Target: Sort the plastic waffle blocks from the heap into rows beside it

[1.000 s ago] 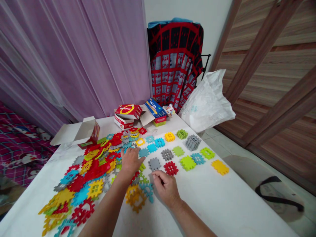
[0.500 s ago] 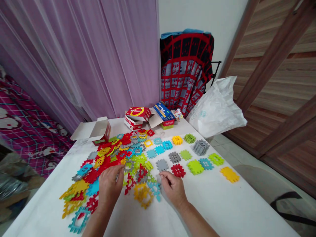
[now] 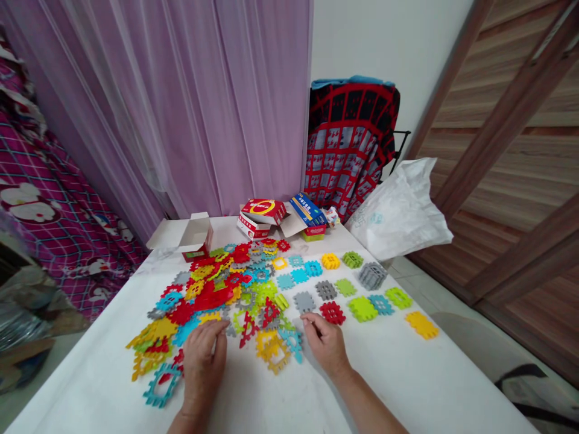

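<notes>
My left hand [image 3: 205, 352] is over the near side of a heap of toothed plastic building tiles, its fingers bent and thumb a little apart, with nothing visible in it. A yellow tile [image 3: 210, 317] and a turquoise frame tile [image 3: 161, 386] lie around it. On the right, my right hand [image 3: 326, 343] has curled fingers, thumb and forefinger together just below a flat grey tile [image 3: 304, 301]. Whether anything small is in that pinch is hidden. Beside this hand lie a red tile [image 3: 332, 313] and a light blue triangular piece [image 3: 293, 343]. Yellow frame tiles [image 3: 272, 351] rest between the hands.
Sorted tiles spread across the right side, including a grey stack [image 3: 372, 275], a lime tile [image 3: 362, 308] and a yellow tile [image 3: 422, 325]. An open box [image 3: 196, 238], a red box [image 3: 265, 211] and a blue box [image 3: 309, 209] stand behind. A white bag [image 3: 400, 211] leans at the right edge.
The view has shifted, so the scene sits further right. My left hand has drawn back toward me from the heap. My right hand stays near the grey tile, fingers still curled.
</notes>
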The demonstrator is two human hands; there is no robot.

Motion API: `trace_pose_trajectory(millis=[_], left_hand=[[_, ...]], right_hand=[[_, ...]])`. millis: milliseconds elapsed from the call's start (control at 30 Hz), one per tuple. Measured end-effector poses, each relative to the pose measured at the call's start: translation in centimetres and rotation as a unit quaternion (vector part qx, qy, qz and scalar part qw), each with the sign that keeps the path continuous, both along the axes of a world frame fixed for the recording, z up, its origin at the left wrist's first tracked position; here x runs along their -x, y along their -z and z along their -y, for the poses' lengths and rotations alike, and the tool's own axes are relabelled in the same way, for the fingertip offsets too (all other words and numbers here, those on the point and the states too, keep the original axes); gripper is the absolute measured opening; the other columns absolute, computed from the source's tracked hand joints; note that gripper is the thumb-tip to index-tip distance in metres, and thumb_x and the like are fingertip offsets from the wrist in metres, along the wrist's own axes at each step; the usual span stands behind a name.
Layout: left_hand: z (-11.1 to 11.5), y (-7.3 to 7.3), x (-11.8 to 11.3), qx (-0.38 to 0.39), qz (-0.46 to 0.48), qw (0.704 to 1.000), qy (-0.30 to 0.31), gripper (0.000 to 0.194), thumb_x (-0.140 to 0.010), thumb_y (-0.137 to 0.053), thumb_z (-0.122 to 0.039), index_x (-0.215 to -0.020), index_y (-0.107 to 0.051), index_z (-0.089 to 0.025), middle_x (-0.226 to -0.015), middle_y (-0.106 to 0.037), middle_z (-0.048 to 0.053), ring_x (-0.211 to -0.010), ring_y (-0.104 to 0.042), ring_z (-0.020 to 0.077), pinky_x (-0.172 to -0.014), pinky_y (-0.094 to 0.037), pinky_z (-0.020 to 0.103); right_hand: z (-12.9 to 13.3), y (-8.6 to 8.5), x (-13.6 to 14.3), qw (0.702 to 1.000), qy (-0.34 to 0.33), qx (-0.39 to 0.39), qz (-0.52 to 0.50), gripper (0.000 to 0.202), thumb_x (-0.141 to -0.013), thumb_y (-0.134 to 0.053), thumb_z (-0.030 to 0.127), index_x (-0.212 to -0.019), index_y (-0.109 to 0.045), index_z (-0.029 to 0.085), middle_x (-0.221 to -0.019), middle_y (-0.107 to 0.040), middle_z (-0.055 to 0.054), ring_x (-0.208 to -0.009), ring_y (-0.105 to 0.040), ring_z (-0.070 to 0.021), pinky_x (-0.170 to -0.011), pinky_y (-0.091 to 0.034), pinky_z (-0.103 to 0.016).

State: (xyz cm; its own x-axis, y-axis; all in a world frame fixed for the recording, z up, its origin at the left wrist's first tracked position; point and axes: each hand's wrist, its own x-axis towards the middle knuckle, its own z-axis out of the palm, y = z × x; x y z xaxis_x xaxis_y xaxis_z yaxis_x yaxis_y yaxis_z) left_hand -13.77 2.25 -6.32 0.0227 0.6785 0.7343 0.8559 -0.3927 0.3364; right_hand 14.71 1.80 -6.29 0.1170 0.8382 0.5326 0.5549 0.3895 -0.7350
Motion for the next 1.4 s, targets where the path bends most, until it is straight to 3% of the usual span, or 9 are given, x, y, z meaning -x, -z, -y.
trace_pose_trajectory(millis=[300, 467, 733, 967, 1067, 1100, 1200, 1300, 1400], left_hand=[[-0.2, 0.8, 0.3, 0.007, 0.059, 0.998, -0.011, 0.019, -0.088, -0.052, -0.024, -0.094, -0.07, -0.024, -0.086, -0.076, 0.003, -0.081, -0.071, 0.0201, -0.075, -0.055, 0.034], [-0.3, 0.8, 0.2, 0.023, 0.073, 0.997, -0.018, 0.021, -0.088, -0.051, -0.027, -0.093, -0.071, -0.024, -0.086, -0.077, 0.004, -0.08, -0.072, 0.0205, -0.075, -0.055, 0.035], [-0.5, 0.8, 0.4, 0.043, 0.078, 0.996, -0.012, 0.023, -0.088, -0.051, -0.032, -0.091, -0.072, -0.023, -0.085, -0.077, 0.005, -0.079, -0.072, 0.0218, -0.075, -0.055, 0.035], [-0.4, 0.7, 0.6, 0.063, 0.075, 0.995, -0.016, 0.024, -0.087, -0.051, -0.034, -0.091, -0.071, -0.023, -0.086, -0.077, 0.005, -0.079, -0.071, 0.0217, -0.074, -0.055, 0.034], [-0.3, 0.7, 0.7, 0.069, 0.086, 0.994, -0.026, 0.025, -0.086, -0.051, -0.036, -0.091, -0.071, -0.023, -0.088, -0.077, 0.005, -0.08, -0.071, 0.0217, -0.077, -0.055, 0.034], [-0.3, 0.7, 0.7, 0.073, 0.089, 0.993, -0.025, 0.025, -0.086, -0.051, -0.036, -0.091, -0.071, -0.024, -0.088, -0.077, 0.004, -0.08, -0.071, 0.0217, -0.077, -0.055, 0.034], [-0.3, 0.4, 0.6, 0.088, 0.091, 0.992, -0.019, 0.025, -0.085, -0.051, -0.037, -0.091, -0.072, -0.024, -0.088, -0.077, 0.004, -0.079, -0.071, 0.0224, -0.078, -0.055, 0.035], [-0.4, 0.1, 0.5, 0.097, 0.092, 0.991, -0.014, 0.025, -0.084, -0.051, -0.037, -0.091, -0.072, -0.025, -0.087, -0.077, 0.004, -0.078, -0.071, 0.0232, -0.078, -0.055, 0.036], [-0.5, 0.2, 0.6, 0.096, 0.091, 0.991, -0.013, 0.025, -0.083, -0.052, -0.038, -0.09, -0.072, -0.025, -0.086, -0.078, 0.004, -0.077, -0.071, 0.0237, -0.077, -0.056, 0.037]], right_hand=[[0.0, 0.3, -0.1, 0.999, 0.018, -0.007, 0.032, 0.027, -0.089, -0.049, 0.029, -0.084, -0.073, 0.018, -0.062, -0.071, -0.002, -0.048, -0.062, -0.0119, -0.049, -0.047, -0.017], [0.1, 0.3, 0.0, 0.999, 0.017, -0.016, 0.043, 0.027, -0.089, -0.048, 0.028, -0.085, -0.073, 0.018, -0.07, -0.074, -0.003, -0.053, -0.065, -0.0127, -0.053, -0.049, -0.018], [0.2, -0.3, 0.2, 0.996, 0.012, -0.041, 0.076, 0.026, -0.09, -0.048, 0.026, -0.085, -0.072, 0.018, -0.062, -0.071, 0.0, -0.048, -0.063, -0.0104, -0.051, -0.046, -0.017], [1.1, -0.4, -0.2, 0.994, 0.019, -0.05, 0.098, 0.024, -0.091, -0.049, 0.024, -0.087, -0.072, 0.019, -0.067, -0.072, 0.0, -0.054, -0.066, -0.0104, -0.056, -0.047, -0.017], [1.3, -1.1, -4.1, 0.986, 0.056, -0.069, 0.139, 0.027, -0.092, -0.046, 0.027, -0.091, -0.073, 0.02, -0.081, -0.076, -0.004, -0.069, -0.07, -0.0137, -0.069, -0.052, -0.021], [1.3, -1.6, -6.3, 0.982, 0.102, -0.063, 0.147, 0.029, -0.093, -0.045, 0.028, -0.093, -0.073, 0.021, -0.086, -0.076, -0.006, -0.075, -0.07, -0.0156, -0.073, -0.053, -0.024], [1.1, -3.2, -13.8, 0.952, 0.215, 0.025, 0.218, 0.031, -0.092, -0.043, 0.031, -0.099, -0.071, 0.021, -0.095, -0.075, -0.008, -0.081, -0.069, -0.0198, -0.078, -0.053, -0.031], [0.7, -4.8, -19.8, 0.901, 0.171, 0.143, 0.372, 0.025, -0.086, -0.05, 0.024, -0.101, -0.07, 0.022, -0.106, -0.072, -0.008, -0.103, -0.063, -0.0243, -0.089, -0.049, -0.035], [0.1, -5.8, -22.3, 0.863, 0.077, 0.205, 0.456, 0.033, -0.079, -0.055, 0.017, -0.11, -0.067, 0.023, -0.119, -0.068, -0.007, -0.111, -0.058, -0.0235, -0.096, -0.045, -0.035]])
